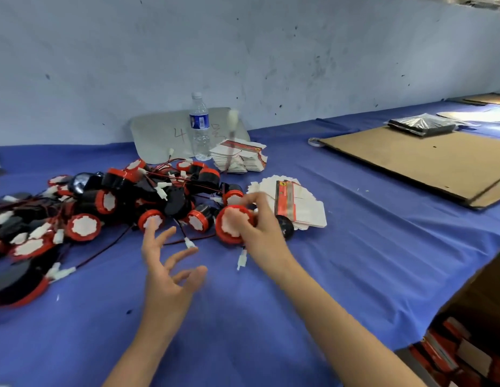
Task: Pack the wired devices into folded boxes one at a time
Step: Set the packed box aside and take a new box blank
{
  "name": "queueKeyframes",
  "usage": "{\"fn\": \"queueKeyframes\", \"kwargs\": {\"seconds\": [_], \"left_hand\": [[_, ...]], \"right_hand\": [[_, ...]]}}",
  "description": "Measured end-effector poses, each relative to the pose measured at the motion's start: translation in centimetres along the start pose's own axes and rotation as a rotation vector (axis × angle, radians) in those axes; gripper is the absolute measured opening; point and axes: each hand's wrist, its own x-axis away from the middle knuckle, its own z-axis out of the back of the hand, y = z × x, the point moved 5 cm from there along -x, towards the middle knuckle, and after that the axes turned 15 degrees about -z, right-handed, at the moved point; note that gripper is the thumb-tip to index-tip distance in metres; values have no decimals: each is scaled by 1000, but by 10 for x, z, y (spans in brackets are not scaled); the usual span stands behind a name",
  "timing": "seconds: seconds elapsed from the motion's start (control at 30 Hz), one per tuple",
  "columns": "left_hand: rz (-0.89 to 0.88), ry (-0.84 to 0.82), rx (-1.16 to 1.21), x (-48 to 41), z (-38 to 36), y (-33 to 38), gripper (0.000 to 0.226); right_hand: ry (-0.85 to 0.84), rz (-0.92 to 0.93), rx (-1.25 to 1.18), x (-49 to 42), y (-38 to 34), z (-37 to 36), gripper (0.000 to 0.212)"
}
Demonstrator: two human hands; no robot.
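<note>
Even, soft daylight, sunlit patch far right, motion-blurred hands, wide-angle bending at the edges

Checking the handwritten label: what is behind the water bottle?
A grey sheet is behind the water bottle, a handwritten 4 showing; the bottle covers part of its other marks.

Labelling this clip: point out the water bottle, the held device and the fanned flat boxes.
water bottle (pixel 200 121): head view, blue label.
held device (pixel 221 236): head view, red rim.
fanned flat boxes (pixel 310 213): head view, white top sheet.
</note>
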Motion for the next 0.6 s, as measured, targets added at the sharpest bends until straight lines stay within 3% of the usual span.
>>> {"fn": "queueKeyframes", "kwargs": {"seconds": [0.1, 0.2, 0.27, 0.33, 0.37, 0.43, 0.5, 0.6], "left_hand": [[-24, -54, -231, 1, 4, -5, 70], [-14, -47, -438, 2, 9, -10, 49], [22, -30, -450, 2, 11, -14, 39], [46, -31, -478, 1, 12, -17, 33], [60, -28, -488, 0, 14, -19, 31], [109, -11, -490, 0, 16, -23, 31], [145, -8, -500, 2, 17, -27, 30], [172, -22, -533, 3, 20, -29, 31]], "right_hand": [[-224, -63, 175, -1, 26, -45, 18], [-248, 47, 328, -6, 36, -51, 24], [-43, 199, 388, -14, 29, -28, 25], [300, 299, 352, -22, 24, 15, 22], [471, 276, 357, -26, 27, 38, 34], [664, 55, 430, -37, 46, 78, 56], [631, -278, 492, -46, 75, 99, 62], [531, -422, 504, -54, 97, 104, 66]]}}
